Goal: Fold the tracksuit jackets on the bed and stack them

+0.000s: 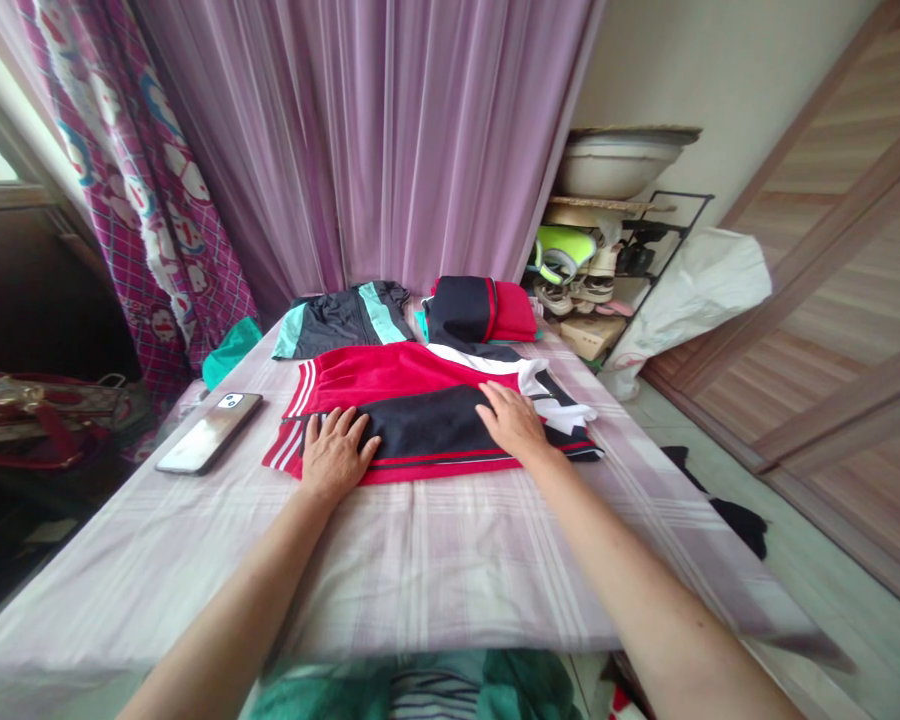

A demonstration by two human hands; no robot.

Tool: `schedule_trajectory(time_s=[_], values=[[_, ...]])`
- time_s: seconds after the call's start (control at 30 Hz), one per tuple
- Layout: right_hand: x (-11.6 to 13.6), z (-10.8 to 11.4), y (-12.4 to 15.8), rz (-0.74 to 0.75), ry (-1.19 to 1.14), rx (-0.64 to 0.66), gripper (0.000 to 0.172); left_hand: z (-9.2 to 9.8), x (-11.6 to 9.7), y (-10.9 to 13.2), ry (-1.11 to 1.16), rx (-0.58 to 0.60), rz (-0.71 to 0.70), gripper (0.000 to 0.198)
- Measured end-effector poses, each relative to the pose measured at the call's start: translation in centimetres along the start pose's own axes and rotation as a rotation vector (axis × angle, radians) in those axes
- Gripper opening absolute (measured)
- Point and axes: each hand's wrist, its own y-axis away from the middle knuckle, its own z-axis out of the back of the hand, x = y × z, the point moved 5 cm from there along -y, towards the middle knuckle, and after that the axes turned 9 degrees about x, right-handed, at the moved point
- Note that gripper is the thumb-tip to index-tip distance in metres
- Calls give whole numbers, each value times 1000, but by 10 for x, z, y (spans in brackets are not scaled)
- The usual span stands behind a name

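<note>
A red jacket with white stripes at its hem lies spread on the table, and a navy sleeve with red edging is laid lengthwise across it. My left hand rests flat near the striped hem, fingers spread, on the left end of the navy part. On the right end of that part lies my right hand, also flat with fingers stretched out. White and navy cloth bunches just beyond the right hand. Neither hand grips the fabric.
A checked cloth covers the table. A phone lies at left. Behind are a grey and turquoise garment and a folded navy and red bundle. A shoe rack and a white bag stand at right.
</note>
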Motion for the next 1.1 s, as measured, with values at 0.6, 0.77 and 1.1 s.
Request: schedule_trajectory(time_s=[0.6,0.77,1.1], values=[[-92,-38,42,40,34,66,48,-3,3,2,15,-17,-17,50],[-101,-41,49,77,56,-149,43,-3,3,5,27,-32,-10,48],[-7,-14,40,70,2,-365,42,-4,2,5,80,-1,15,44]])
